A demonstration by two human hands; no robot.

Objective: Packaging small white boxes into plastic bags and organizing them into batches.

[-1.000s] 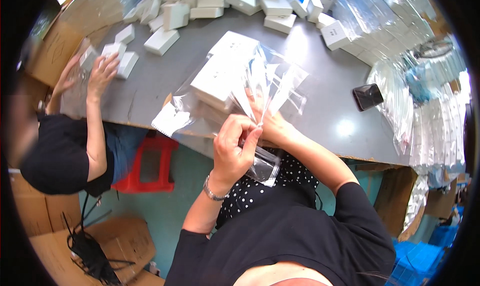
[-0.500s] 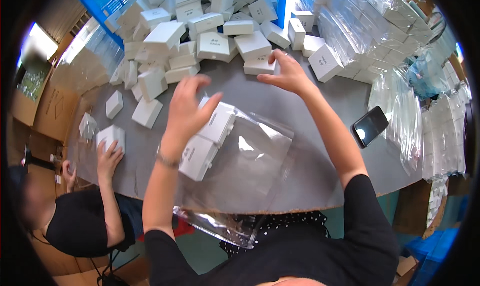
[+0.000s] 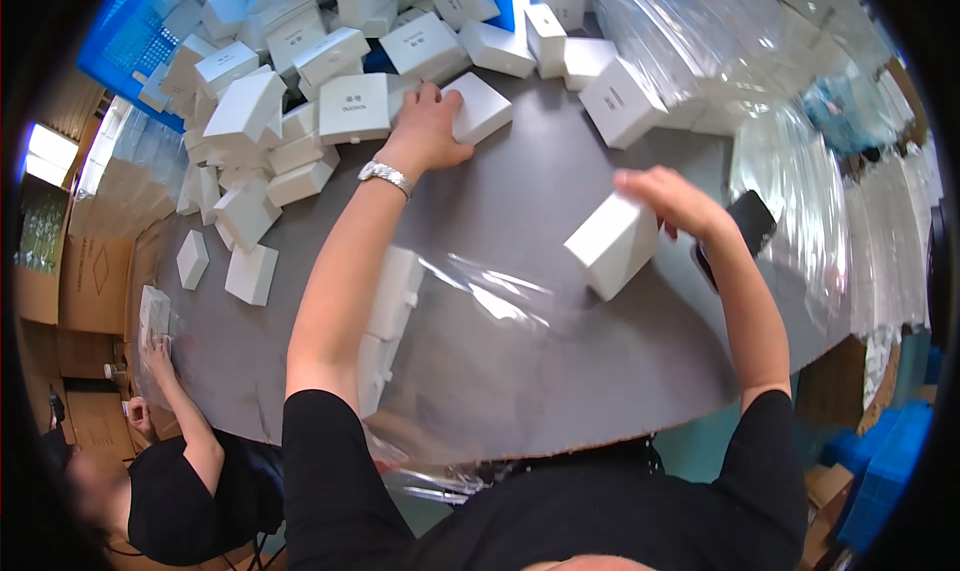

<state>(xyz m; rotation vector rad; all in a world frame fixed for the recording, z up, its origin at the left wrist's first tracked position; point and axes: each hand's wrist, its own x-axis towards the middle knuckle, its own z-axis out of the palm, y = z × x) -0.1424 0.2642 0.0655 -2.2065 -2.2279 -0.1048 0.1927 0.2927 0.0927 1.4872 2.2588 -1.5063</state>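
Observation:
My left hand [image 3: 430,133], with a metal watch band at the wrist, reaches to the front of the box pile. Its fingers and thumb are closed against a small white box [image 3: 485,108]. Over to the right, my right hand [image 3: 682,207] grips another white box [image 3: 612,246], tilted on the grey table, with the fingertips over its top edge. A clear plastic bag [image 3: 480,371] lies flat before me. On the bag's left side rest two white boxes [image 3: 392,296], partly hidden by my left forearm.
A blue crate [image 3: 120,56] overflows with white boxes at the far left. Plastic-wrapped stacks [image 3: 680,41] stand far right. A black phone [image 3: 752,221] lies beside my right wrist, partly covered. At the left, a co-worker's hand [image 3: 158,359] touches a white box [image 3: 154,311].
My right hand has brought a white box from the pile's front edge toward the right. My left hand has moved from above the bagged boxes to the pile and closed on a box.

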